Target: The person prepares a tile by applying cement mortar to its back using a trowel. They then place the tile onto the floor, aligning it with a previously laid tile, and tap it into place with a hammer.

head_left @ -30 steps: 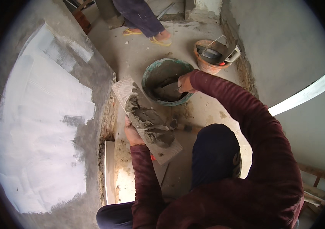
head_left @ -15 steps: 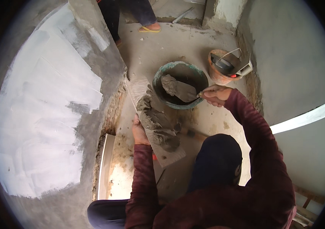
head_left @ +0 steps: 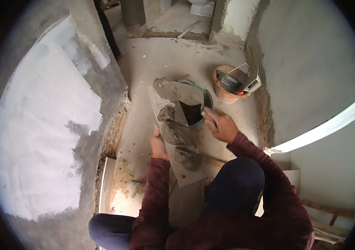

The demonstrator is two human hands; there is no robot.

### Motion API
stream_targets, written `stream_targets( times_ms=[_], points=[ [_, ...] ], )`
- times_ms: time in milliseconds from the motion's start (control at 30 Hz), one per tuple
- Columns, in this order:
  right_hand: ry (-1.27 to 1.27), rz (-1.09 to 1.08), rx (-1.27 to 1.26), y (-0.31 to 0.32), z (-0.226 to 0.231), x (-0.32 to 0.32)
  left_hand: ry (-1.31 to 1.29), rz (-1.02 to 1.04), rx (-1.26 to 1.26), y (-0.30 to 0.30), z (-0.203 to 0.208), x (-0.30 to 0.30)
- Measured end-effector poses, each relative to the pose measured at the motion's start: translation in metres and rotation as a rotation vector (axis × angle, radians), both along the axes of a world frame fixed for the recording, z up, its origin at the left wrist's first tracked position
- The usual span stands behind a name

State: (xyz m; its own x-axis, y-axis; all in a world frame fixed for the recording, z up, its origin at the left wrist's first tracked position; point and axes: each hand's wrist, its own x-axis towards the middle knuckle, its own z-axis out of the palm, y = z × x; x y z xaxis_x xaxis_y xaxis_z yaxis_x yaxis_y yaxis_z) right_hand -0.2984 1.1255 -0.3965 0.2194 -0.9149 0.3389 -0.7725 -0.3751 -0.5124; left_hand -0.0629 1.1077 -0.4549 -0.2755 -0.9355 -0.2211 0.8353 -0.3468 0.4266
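My left hand (head_left: 159, 146) grips the long edge of a pale tile (head_left: 191, 176), tilted with its ribbed back facing up. Wet grey mortar (head_left: 179, 139) lies in a thick, lumpy ridge along it. My right hand (head_left: 224, 126) is closed round the handle of a trowel (head_left: 191, 95). The trowel's blade carries a lump of mortar (head_left: 165, 88) at its tip and hangs over the tile's far end. Behind the tile and trowel stands a round bucket (head_left: 207, 96) with a green, mortar-crusted rim, partly hidden by them.
An orange, mortar-stained bucket (head_left: 226, 96) holding tools stands at the far right, near the grey wall (head_left: 306, 75). On the left rises a wall with white coating (head_left: 44, 133). Another person's leg (head_left: 110, 35) shows beyond it. A toilet (head_left: 202, 7) is visible through the far doorway.
My right hand has lifted the loaded trowel out of the green-rimmed bucket and brought it left over the tile's far end. The view has shifted, showing more of the far doorway.
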Motion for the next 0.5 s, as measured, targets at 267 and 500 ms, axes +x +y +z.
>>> stream_targets(
  times_ms=[267, 500],
  points=[
    [-0.106, -0.066, -0.284, 0.004, -0.078, 0.017, -0.104, 0.0, -0.075, 0.006, 0.012, 0.005],
    [-0.262, -0.085, -0.218, -0.006, -0.123, 0.033, -0.167, -0.012, -0.042, 0.021, 0.05, -0.007]
  ],
)
